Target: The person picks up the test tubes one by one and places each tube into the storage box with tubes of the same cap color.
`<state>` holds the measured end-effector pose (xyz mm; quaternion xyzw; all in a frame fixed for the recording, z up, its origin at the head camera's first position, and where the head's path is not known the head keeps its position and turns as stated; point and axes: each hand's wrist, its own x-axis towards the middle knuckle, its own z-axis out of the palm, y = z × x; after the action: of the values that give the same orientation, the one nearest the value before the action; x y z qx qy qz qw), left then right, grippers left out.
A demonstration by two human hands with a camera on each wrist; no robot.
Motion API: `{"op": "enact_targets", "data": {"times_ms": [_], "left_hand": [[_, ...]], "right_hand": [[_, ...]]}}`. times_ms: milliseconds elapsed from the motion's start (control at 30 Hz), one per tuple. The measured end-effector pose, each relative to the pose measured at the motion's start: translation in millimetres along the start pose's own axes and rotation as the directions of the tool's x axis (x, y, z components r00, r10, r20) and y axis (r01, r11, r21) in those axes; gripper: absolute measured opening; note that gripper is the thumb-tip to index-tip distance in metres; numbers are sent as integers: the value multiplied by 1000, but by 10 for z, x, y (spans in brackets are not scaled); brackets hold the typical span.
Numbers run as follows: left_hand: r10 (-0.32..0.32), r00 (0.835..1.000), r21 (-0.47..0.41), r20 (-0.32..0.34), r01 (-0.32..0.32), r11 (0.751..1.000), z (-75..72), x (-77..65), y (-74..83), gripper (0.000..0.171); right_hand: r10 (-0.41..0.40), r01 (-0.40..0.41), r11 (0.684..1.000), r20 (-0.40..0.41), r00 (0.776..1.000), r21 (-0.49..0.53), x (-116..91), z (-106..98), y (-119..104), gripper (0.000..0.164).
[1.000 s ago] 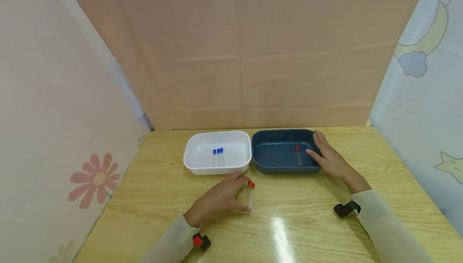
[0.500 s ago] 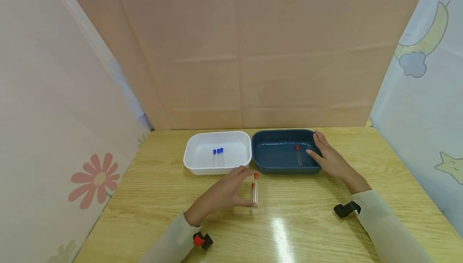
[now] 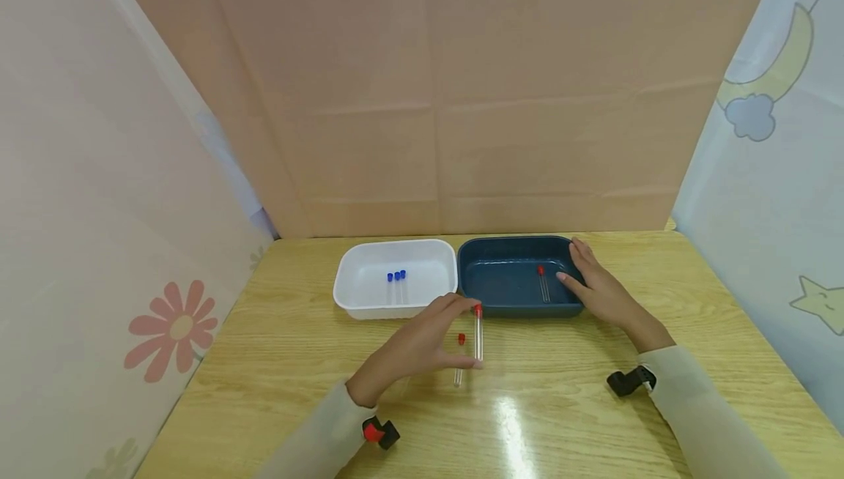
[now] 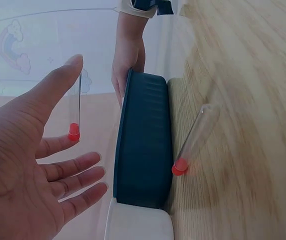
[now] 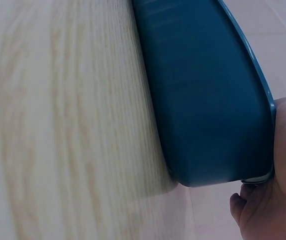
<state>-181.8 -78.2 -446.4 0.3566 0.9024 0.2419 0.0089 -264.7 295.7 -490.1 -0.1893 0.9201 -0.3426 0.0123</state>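
My left hand (image 3: 418, 343) pinches a red-capped test tube (image 3: 478, 336) lengthwise between thumb and index finger, lifted off the table. In the left wrist view the other fingers of that hand are spread away from the raised tube (image 4: 74, 112). A second red-capped test tube (image 3: 458, 376) lies on the table beneath, partly covered by the thumb in the head view. At the right end of the dark blue tray (image 3: 491, 310), my right hand (image 3: 603, 292) grips the rim, thumb on the inner side. Inside that tray lies another red-capped test tube (image 3: 543, 285).
A white tray (image 3: 346, 296) stands against the left end of the blue one and holds three blue-capped test tubes (image 3: 397, 276). Both rest on a wooden table (image 3: 277, 362). A brown backdrop (image 3: 435, 135) rises behind, with patterned sheets at either side.
My left hand has raised one red-capped test tube from the table and moved it right and toward the blue tray. The other stays on the table. My right hand keeps its place.
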Motion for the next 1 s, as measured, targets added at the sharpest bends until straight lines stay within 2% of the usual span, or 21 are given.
{"op": "enact_targets", "data": {"times_ms": [333,600,1000], "left_hand": [[-1,1000,-34,-12,1,999,10,160,84,91],[29,998,-23,-52,-30,999,-11,358,100,88],[-39,999,-70,-21,37,997,30,628,68,87]], "right_hand": [[3,-3,1000,-3,1000,-9,5,0,1,81],[0,0,1000,-6,1000,-5,14,12,12,81],[7,-8,1000,-9,1000,-12,13,12,-11,82]]}}
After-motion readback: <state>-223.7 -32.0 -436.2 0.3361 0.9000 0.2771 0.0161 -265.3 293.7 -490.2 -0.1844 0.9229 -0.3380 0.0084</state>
